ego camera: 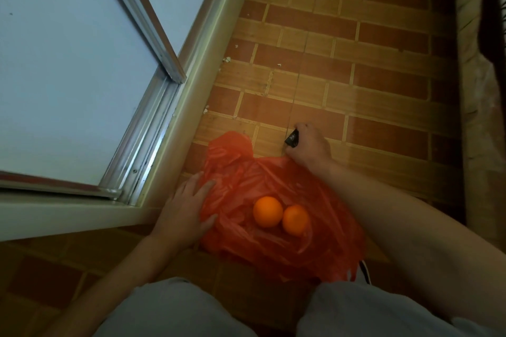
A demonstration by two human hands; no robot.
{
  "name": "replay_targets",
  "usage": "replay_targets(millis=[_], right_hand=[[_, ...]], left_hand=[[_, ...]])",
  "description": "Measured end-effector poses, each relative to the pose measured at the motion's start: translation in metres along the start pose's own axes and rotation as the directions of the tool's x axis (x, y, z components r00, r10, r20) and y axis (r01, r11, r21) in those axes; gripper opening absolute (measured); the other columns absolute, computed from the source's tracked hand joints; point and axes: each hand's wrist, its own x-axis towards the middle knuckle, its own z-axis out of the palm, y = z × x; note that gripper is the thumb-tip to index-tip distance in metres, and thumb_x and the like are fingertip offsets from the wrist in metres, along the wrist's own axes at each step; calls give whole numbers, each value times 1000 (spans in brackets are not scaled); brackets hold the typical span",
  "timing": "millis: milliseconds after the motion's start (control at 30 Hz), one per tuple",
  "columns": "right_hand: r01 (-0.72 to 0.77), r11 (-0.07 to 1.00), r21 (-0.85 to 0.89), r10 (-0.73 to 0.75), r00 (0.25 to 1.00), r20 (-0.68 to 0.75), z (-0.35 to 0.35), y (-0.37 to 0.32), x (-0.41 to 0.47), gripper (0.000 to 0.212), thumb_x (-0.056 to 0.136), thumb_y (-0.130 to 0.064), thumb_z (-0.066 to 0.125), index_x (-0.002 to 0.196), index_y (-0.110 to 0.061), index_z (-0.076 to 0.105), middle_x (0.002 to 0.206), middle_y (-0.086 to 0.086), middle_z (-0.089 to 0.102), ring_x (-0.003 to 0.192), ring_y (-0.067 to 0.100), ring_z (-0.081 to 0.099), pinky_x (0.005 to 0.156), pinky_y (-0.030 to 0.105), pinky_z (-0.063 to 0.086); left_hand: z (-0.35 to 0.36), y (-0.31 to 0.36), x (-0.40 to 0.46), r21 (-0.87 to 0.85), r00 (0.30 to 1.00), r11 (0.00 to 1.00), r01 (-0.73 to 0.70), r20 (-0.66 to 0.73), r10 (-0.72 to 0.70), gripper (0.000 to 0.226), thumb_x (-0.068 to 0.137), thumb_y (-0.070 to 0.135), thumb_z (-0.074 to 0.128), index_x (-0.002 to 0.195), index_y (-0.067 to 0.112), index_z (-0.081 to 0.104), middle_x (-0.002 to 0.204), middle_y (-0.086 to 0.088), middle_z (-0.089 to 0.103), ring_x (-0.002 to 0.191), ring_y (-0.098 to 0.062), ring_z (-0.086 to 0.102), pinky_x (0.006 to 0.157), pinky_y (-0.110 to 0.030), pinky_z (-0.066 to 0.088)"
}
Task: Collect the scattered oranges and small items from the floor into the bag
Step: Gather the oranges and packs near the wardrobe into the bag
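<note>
An orange-red plastic bag (pixel 262 180) lies spread on the brick-patterned floor in front of my knees. Two oranges sit side by side on or in it, the larger one (pixel 267 211) to the left, the smaller one (pixel 295 220) touching it on the right. My left hand (pixel 189 205) presses flat on the bag's left edge, fingers apart. My right hand (pixel 308 145) reaches past the bag's far edge and is closed around a small black item (pixel 292 139) just above the floor.
A sliding door frame with metal tracks (pixel 153 128) and a raised sill (pixel 208 44) runs along the left. Small white chips (pixel 226 59) lie by the sill. A dark wall or furniture edge (pixel 482 90) borders the right. A shoe tip (pixel 364 271) shows under the bag.
</note>
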Motion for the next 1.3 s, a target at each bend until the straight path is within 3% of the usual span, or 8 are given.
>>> replay_targets(millis=[100, 200, 367, 600, 700, 867, 1067, 1300], right_hand=[[62, 982, 177, -42, 992, -117, -18, -13, -10, 64, 82, -34, 77, 140, -19, 54, 126, 1, 56, 117, 23, 55, 91, 40, 51], [220, 955, 198, -202, 973, -108, -24, -35, -40, 68, 80, -33, 79, 141, -21, 52, 125, -1, 56, 114, 19, 54, 87, 38, 53], [424, 896, 132, -436, 896, 82, 3, -58, -109, 68, 82, -35, 79, 141, -23, 50, 125, -2, 54, 115, 19, 55, 87, 37, 56], [522, 846, 107, -528, 796, 297, 34, -58, -145, 70, 81, -50, 79, 140, -26, 52, 132, -5, 56, 119, 18, 56, 92, 37, 53], [579, 813, 56, -561, 756, 337, 37, -52, -148, 56, 83, -50, 77, 130, -23, 63, 126, -3, 58, 114, 22, 59, 86, 42, 55], [575, 818, 27, -558, 779, 286, 34, -43, -149, 34, 89, -38, 68, 121, -26, 69, 122, -5, 59, 113, 22, 58, 87, 42, 50], [540, 841, -23, -511, 808, 294, 21, -31, -148, 42, 92, -37, 67, 132, -25, 63, 136, -5, 52, 123, 20, 50, 98, 39, 44], [417, 908, -37, -403, 895, 192, 1, 5, -156, 41, 87, -37, 70, 125, -23, 65, 127, -4, 55, 113, 21, 55, 92, 39, 49]], left_hand=[[2, -3, 1, -18, 1000, 1000, 0, 2, 0, 88, 80, 52, 68, 158, 32, 32, 163, -8, 31, 143, -33, 42, 106, -54, 48], [3, -3, 4, -32, 1000, 999, 15, -2, -15, 87, 82, 46, 67, 159, 31, 28, 162, -7, 31, 142, -32, 42, 105, -53, 48], [2, 7, 8, -31, 1000, 999, 25, -9, -25, 85, 86, 32, 69, 160, 29, 27, 161, -7, 31, 142, -31, 41, 106, -50, 48], [3, 6, 8, -8, 1000, 1000, -13, 1, 13, 83, 86, 25, 69, 159, 32, 31, 160, -6, 33, 141, -29, 42, 106, -47, 48], [2, 4, 6, -8, 1000, 1000, -3, 1, 3, 81, 86, 21, 67, 158, 34, 32, 159, -5, 33, 140, -29, 43, 105, -47, 49], [2, 4, 6, -22, 1000, 1000, -3, -11, 2, 81, 86, 16, 65, 157, 34, 32, 160, -5, 34, 139, -29, 44, 104, -49, 51], [1, 14, 12, 63, 999, 998, -26, -41, 29, 71, 90, 32, 66, 156, 30, 38, 157, -4, 38, 137, -28, 44, 100, -49, 52], [2, 39, 33, 177, 980, 971, -160, -93, 178, 59, 92, 30, 69, 148, 21, 51, 147, -6, 51, 140, -28, 43, 108, -50, 45]])
